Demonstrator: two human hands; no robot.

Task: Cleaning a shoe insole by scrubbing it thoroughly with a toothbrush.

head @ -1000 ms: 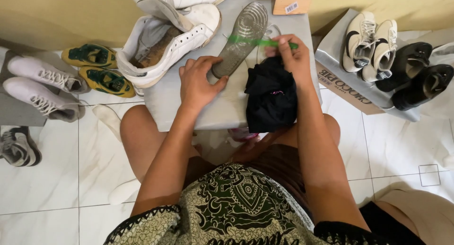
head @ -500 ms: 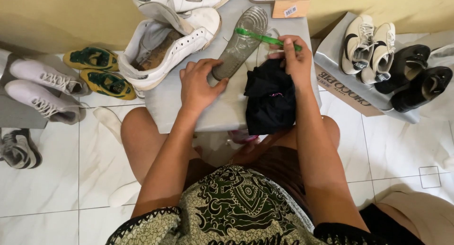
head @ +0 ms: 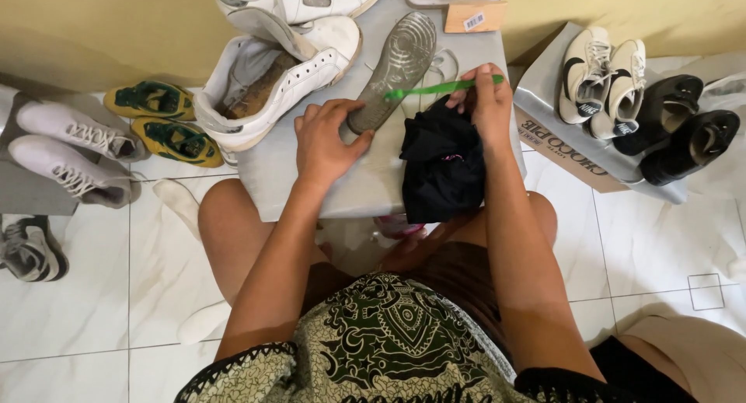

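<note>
Your left hand (head: 325, 143) lay flat on the grey table (head: 287, 174), fingers spread and pressing the near end of the insole (head: 395, 65); it gripped nothing. The insole lay sole-up, slanting away from you toward the table's far edge. Your right hand (head: 488, 100) was closed around the handle of the green brush (head: 435, 87), with the bristle end over the insole's middle. Whether the bristles touched it could not be told. A black cloth (head: 443, 166) was bunched under your right wrist, hanging over the near table edge. A white sneaker (head: 272, 76) lay on its side just left of the insole. On the floor to the left sat green sandals (head: 163, 119) and white shoes (head: 74, 154); a box (head: 571, 158) on the right carried more shoes.
</note>
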